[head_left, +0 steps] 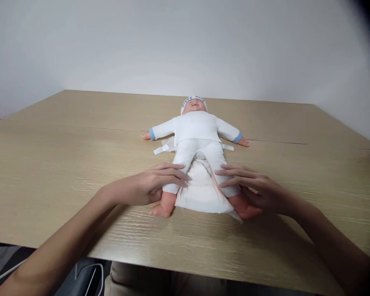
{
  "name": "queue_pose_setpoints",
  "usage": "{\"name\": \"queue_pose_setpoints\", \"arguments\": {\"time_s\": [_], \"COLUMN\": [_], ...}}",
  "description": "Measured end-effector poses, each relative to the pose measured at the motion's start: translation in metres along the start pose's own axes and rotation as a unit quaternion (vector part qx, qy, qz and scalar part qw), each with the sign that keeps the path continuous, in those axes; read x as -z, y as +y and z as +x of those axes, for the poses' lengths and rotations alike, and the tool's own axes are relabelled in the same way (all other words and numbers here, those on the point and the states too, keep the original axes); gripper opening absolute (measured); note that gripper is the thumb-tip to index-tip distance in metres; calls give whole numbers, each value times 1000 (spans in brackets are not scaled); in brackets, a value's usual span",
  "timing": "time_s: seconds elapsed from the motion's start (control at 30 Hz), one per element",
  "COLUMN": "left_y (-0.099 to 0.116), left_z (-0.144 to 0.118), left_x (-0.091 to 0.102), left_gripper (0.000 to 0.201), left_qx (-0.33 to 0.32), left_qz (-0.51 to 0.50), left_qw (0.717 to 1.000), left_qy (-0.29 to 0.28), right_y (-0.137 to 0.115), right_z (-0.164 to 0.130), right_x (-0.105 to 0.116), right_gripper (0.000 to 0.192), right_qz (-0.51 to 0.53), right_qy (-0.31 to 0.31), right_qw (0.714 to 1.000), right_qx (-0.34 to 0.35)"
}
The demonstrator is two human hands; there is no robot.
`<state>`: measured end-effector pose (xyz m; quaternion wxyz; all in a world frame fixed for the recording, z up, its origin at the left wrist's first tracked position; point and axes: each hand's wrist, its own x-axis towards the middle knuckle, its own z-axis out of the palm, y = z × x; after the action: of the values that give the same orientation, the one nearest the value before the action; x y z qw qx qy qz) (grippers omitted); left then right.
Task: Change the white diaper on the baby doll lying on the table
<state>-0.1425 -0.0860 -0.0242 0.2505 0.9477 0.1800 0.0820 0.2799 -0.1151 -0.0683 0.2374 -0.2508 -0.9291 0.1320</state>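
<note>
A diaper [200, 191] lies unfolded between a doll's [197, 135] legs at mid-table [64, 164], its tabs unfastened; left hand [151, 185] and right hand [253, 189] press flat, fingers spread, gripping nothing, on the shins.

Both hands lie palm-down, fingers extended; left hand [151, 187] and right hand [254, 189] point inward, forearms outstretched.

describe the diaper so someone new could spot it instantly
On the wooden table lies a doll on its back in white clothes. The diaper lies spread between its legs, between the left hand and right hand: flat, white, padded.
</note>
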Motion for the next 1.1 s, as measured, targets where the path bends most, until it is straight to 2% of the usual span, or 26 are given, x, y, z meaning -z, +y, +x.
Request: {"name": "queue_pose_setpoints", "arguments": {"time_s": [0.13,0.23,0.27,0.37,0.4,0.43,0.53,0.63,0.77,0.87,0.93,1.0,1.1], "left_y": [10,25,30,46,49,52,54,50,44,40,34,23,-5], "left_z": [0,6,10,23,27,30,36,36,37,46,57,70,93], "left_x": [8,5,1,-15,-21,-26,-38,-39,-23,-1,14,29,46], "left_gripper": [58,41,46,80,84,80,46,27,16,29,41,50,58], "left_qx": [47,89,106,143,154,167,201,197,169,172,185,195,215], "left_qz": [-54,-36,-22,50,82,112,165,157,85,-24,-90,-112,-152], "left_qw": [997,995,994,987,982,977,963,965,974,967,952,937,916], "left_qy": [-10,20,35,62,66,68,66,74,128,187,225,268,301], "right_y": [-16,-32,-37,-50,-54,-57,-66,-72,-67,-55,-44,-29,1], "right_z": [5,9,10,11,12,12,14,16,25,42,58,76,103], "right_x": [7,6,4,-8,-12,-17,-30,-38,-31,-12,4,18,28], "right_gripper": [47,45,46,57,63,70,83,63,45,31,38,47,54], "right_qz": [26,8,-7,-75,-100,-125,-180,-207,-180,-77,5,57,123], "right_qy": [-1,-6,-7,4,9,14,32,47,70,99,130,169,201], "right_qw": [999,997,996,991,989,986,979,972,973,978,970,956,933], "right_qx": [-33,-76,-90,-111,-111,-108,-94,-102,-125,-168,-206,-235,-271]}}
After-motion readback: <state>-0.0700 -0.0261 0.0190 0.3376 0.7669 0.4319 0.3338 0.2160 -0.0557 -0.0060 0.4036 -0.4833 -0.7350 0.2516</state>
